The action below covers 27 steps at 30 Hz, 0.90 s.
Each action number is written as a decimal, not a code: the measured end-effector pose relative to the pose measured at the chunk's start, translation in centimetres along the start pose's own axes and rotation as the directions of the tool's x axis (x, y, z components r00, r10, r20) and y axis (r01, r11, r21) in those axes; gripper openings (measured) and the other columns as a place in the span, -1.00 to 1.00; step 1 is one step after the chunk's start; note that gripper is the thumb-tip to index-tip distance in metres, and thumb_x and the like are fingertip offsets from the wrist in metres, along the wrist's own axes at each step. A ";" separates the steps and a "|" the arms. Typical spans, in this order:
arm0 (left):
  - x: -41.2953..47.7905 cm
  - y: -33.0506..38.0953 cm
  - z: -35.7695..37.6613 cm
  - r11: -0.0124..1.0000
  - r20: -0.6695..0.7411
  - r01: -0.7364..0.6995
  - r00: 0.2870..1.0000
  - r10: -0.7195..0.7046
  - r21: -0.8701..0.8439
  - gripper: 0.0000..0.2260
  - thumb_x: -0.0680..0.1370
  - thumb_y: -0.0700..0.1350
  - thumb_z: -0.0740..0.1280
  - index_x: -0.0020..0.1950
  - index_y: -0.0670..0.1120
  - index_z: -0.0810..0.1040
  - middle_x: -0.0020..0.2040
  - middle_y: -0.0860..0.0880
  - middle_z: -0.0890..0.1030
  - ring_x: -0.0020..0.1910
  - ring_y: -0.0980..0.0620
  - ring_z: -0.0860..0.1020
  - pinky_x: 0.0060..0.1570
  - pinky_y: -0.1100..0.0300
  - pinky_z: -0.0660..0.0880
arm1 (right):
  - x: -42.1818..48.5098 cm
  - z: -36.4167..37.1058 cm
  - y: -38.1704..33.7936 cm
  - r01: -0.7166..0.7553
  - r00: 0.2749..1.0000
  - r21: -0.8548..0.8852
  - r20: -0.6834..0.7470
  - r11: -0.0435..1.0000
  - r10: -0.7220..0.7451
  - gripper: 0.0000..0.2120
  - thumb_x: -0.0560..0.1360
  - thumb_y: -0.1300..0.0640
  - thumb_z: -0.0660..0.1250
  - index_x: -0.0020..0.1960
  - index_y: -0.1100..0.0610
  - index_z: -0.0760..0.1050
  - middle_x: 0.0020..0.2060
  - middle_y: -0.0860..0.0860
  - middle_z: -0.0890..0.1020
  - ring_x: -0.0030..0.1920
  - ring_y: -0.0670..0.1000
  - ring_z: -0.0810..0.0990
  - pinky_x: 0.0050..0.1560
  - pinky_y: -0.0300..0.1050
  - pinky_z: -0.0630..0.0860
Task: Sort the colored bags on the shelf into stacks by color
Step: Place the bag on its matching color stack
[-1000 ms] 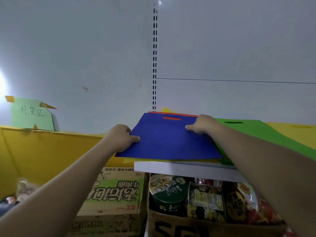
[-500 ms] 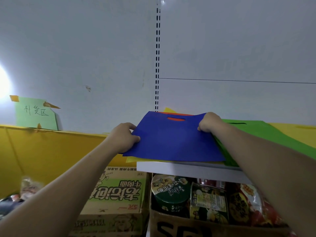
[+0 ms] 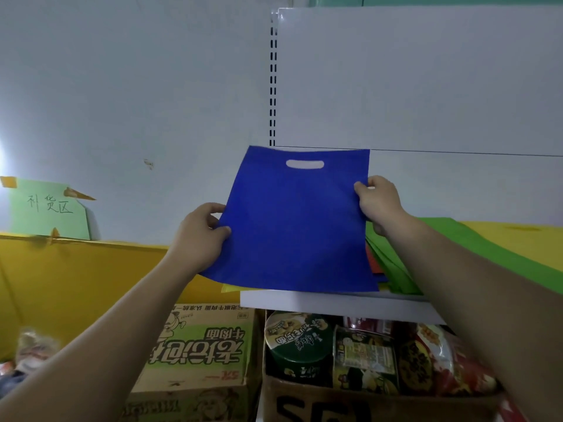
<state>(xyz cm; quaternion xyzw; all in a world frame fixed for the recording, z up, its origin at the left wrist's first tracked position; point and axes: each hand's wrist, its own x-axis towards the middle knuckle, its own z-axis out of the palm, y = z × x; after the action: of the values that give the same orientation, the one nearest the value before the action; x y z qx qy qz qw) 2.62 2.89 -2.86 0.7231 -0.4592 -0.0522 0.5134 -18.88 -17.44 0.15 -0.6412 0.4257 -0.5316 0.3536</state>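
Observation:
A blue bag point(image 3: 295, 226) with a cut-out handle is held up, tilted almost upright, above the white shelf point(image 3: 335, 306). My left hand point(image 3: 198, 236) pinches its left edge and my right hand point(image 3: 377, 202) pinches its right edge. Behind and under it lies a pile of bags: green ones point(image 3: 396, 263) to the right, a strip of red or orange at their left edge, and a yellow corner point(image 3: 231, 288) poking out below the blue bag. A yellow bag point(image 3: 518, 239) lies further right on the shelf. Most of the pile is hidden by the blue bag.
A slotted shelf upright point(image 3: 273, 86) runs up the white back panel. Under the shelf stand a cardboard box point(image 3: 201, 354) with green print and an open box of instant-noodle cups point(image 3: 298, 345). A yellow board point(image 3: 76, 269) with a green paper label point(image 3: 45, 208) stands at the left.
The blue bag lay flat on the pile before; both hands have lifted it and tipped it up, so its handle hole now shows the white panel behind.

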 end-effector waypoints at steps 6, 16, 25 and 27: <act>-2.1 0.5 -1.5 0.970 -0.032 -0.046 0.999 0.040 -0.238 -0.74 0.60 -0.18 0.22 0.26 0.06 0.42 -0.08 0.04 0.51 -0.15 0.09 0.53 -0.32 0.16 0.48 | -5.8 -2.4 -3.0 -0.014 0.999 0.318 0.048 0.948 -0.001 -0.80 0.55 0.27 0.25 0.16 0.11 0.41 -0.02 -0.01 0.63 -0.08 0.01 0.66 -0.14 -0.06 0.62; -6.4 0.4 -1.8 0.885 0.130 -0.066 0.981 0.141 -0.460 -0.74 0.59 -0.18 0.23 0.16 0.17 0.42 -0.07 0.14 0.55 -0.16 0.16 0.57 -0.36 0.23 0.47 | -14.1 -6.3 -3.4 0.137 0.934 0.112 -0.345 0.984 -0.090 -0.90 0.54 0.23 0.28 -0.05 0.08 0.54 -0.15 -0.09 0.64 -0.19 -0.14 0.62 -0.17 -0.23 0.58; -10.9 2.1 3.1 0.833 0.309 -0.056 0.913 0.265 -0.551 -0.72 0.58 -0.22 0.26 0.16 0.15 0.44 -0.08 0.23 0.56 -0.15 0.26 0.55 -0.24 0.28 0.46 | -21.9 -13.7 -1.6 0.039 0.856 0.036 -0.517 0.999 -0.015 -0.87 0.57 0.14 0.22 0.09 0.00 0.46 0.04 -0.07 0.61 0.03 0.00 0.61 0.01 -0.02 0.60; -12.4 2.9 4.3 0.826 0.341 -0.059 0.893 0.295 -0.560 -0.73 0.58 -0.20 0.25 0.16 0.16 0.42 -0.05 0.23 0.54 -0.11 0.25 0.53 -0.24 0.29 0.44 | -23.5 -15.7 -1.2 0.000 0.852 0.081 -0.521 0.997 0.043 -0.80 0.54 0.17 0.23 0.14 -0.02 0.44 0.05 -0.06 0.62 0.04 0.03 0.62 0.03 0.04 0.60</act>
<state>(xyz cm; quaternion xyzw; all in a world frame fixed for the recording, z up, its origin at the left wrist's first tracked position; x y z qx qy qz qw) -8.63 8.64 -7.52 0.4760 -0.5906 -0.2806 0.5881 -35.80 4.66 -4.83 -0.4535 0.4919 -0.6979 0.2555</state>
